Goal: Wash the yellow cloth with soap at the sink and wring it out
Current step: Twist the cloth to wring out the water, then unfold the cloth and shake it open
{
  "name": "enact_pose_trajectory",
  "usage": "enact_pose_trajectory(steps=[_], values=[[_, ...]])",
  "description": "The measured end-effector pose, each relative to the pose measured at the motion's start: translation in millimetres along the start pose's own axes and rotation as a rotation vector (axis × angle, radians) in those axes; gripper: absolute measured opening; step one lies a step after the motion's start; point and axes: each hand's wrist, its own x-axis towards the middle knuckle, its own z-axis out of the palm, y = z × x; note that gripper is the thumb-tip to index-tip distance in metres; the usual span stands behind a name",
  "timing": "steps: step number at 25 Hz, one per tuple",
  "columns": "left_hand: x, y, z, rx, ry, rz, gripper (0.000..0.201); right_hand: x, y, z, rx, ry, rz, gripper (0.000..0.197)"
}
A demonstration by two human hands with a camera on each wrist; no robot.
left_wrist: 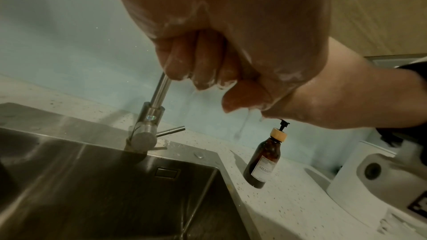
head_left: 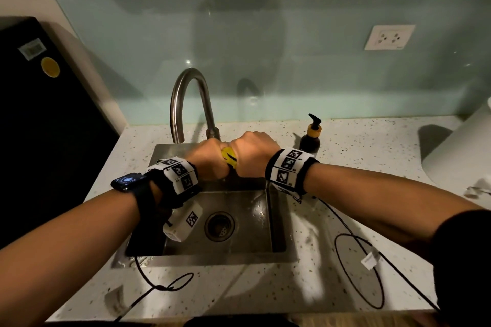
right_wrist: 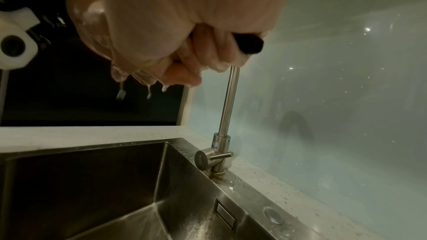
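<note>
While both fists are clamped knuckle to knuckle, left hand [head_left: 210,159] and right hand [head_left: 251,158] grip the yellow cloth [head_left: 229,157] over the sink [head_left: 239,231], dripping suds. Soaping looks done, wringing's underway; a rinse may remain. Shampoo bottle [head_left: 310,138] sits beside.

We see dim warm light, glare specks on the pale green glass backsplash [head_left: 292,61], wide-angle edge bending, blurry wrist views.
</note>
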Motion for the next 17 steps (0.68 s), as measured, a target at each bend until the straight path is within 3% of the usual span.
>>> enact_pose_trajectory(steps=[3, 5, 10, 12, 14, 17], values=[[-1, -1, 1, 0.096, -0.024, 0.033, 0.009, 1, -1, 1, -0.006, -0.005, -0.008, 0.009], [-1, -3, -3, 0.243, 0.023, 0.037, 0.023, 2, 1, 5, 0.054, 0.007, 0.018, 0.02], [-3, -25, -2, 0.193, 0.213, 0.055, 0.036, -1, 10, 18, 0.574, -0.007, 0.125, 0.049], [-2, -34, 10, -0.008, 0.181, 0.098, 0.045, -4, 16, 24, 0.715, -0.058, 0.193, 0.056], [-2, -45, 20, -0.421, 0.087, 0.166, 0.056, -8, 20, 29, 0.898, -0.054, 0.237, 0.059], [-6, -58, 27, -0.761, 0.094, 0.214, 0.052, -21, 26, 30, 1.213, 0.012, 0.229, 0.06]])
